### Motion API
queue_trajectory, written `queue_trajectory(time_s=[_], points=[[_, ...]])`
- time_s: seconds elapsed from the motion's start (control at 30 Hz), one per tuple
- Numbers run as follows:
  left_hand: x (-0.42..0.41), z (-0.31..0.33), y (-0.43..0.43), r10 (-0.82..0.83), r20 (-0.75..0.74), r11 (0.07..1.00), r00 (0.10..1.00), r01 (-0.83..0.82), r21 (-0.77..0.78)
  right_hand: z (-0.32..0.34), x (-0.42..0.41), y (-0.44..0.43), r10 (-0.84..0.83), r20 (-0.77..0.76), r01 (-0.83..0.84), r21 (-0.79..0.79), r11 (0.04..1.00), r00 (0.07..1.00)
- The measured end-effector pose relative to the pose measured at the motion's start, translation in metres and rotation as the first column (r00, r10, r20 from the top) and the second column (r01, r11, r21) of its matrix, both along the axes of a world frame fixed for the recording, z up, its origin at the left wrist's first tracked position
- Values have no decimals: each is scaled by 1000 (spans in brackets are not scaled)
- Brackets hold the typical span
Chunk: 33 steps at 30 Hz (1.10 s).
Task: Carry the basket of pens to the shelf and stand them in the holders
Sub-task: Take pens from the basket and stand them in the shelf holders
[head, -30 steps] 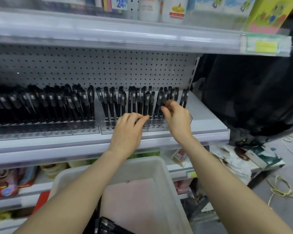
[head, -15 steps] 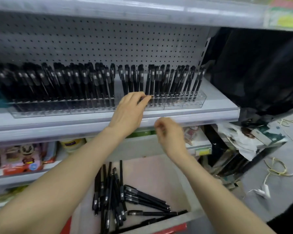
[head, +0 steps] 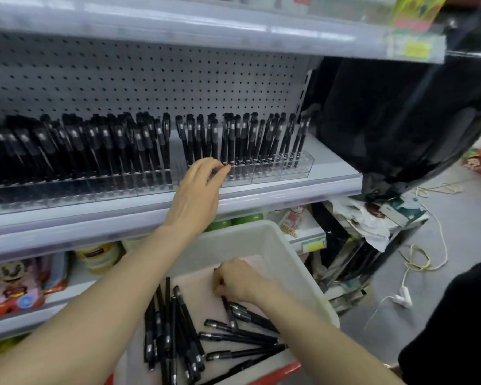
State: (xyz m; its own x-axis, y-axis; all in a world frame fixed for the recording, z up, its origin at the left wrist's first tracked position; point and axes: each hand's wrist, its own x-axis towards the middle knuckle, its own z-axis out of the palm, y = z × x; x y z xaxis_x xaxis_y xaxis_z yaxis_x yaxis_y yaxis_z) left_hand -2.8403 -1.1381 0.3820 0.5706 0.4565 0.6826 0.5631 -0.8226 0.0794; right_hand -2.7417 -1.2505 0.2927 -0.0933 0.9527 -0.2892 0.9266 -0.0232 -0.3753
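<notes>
The right hand (head: 238,279), having left the grey metal shelf (head: 331,168) above, is reaching inside the white plastic basket (head: 297,262): another placement is beginning.
Above the basket, two clear plastic holders (head: 278,173) are standing nearly full, the left hand (head: 197,193) resting relaxed fingers there; inside, the right hand is pinching one of roughly twenty black pens (head: 242,337).

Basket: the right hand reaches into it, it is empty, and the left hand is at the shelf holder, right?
Not empty: the head view shows black pens lying in the basket. The right hand reaches in; the left hand is at the holder.
</notes>
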Motion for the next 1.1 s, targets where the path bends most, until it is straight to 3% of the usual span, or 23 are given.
queue_trajectory(time_s=[0.07, 0.17, 0.27, 0.37, 0.47, 0.53, 0.6, 0.63, 0.7, 0.73, 0.8, 0.87, 0.97, 1.1], points=[[0, -5, -7, -27, 27, 1000, 999, 27, 2, 8, 18, -4, -105, -51, 107, 54, 993, 993], [1, -10, -20, -81, 65, 996, 995, 84, -41, 34, 44, -11, -235, -332, 290, 129, 948, 914], [6, -7, -31, -138, 98, 981, 986, 149, -125, 73, 63, -19, -236, -524, 424, 275, 863, 818], [16, 5, -44, -128, 75, 931, 989, 146, -336, 106, 77, -21, -209, -704, 604, 372, 705, 678], [30, 14, -52, -167, -15, 861, 986, 138, -490, 122, 85, -16, -181, -776, 704, 414, 577, 605], [39, 13, -54, -188, -55, 842, 981, 132, -523, 124, 87, -11, -160, -804, 731, 411, 545, 572], [46, 14, -51, -153, -82, 844, 985, 87, -530, 121, 90, -8, -181, -768, 717, 447, 535, 614], [48, 15, -50, -125, -91, 856, 988, 61, -514, 119, 94, -7, -204, -678, 665, 535, 521, 706], [51, 20, -46, -91, -100, 893, 991, 37, -448, 113, 102, -7, -249, -341, 422, 771, 477, 906], [51, 23, -45, -90, -102, 909, 991, 40, -414, 112, 105, -7, -252, -180, 281, 844, 457, 951], [53, 29, -40, -109, -103, 928, 989, 64, -367, 112, 113, -3, -238, -4, 115, 882, 457, 971], [58, 35, -37, -115, -86, 939, 990, 80, -334, 117, 121, 2, -214, 80, 28, 888, 459, 973], [63, 44, -28, -45, 8, 944, 999, 45, -326, 132, 140, 8, -230, 50, 60, 893, 447, 972], [49, 42, -7, 61, -22, 993, 998, -63, -103, 159, 162, 16, -273, -345, 430, 823, 373, 898]])
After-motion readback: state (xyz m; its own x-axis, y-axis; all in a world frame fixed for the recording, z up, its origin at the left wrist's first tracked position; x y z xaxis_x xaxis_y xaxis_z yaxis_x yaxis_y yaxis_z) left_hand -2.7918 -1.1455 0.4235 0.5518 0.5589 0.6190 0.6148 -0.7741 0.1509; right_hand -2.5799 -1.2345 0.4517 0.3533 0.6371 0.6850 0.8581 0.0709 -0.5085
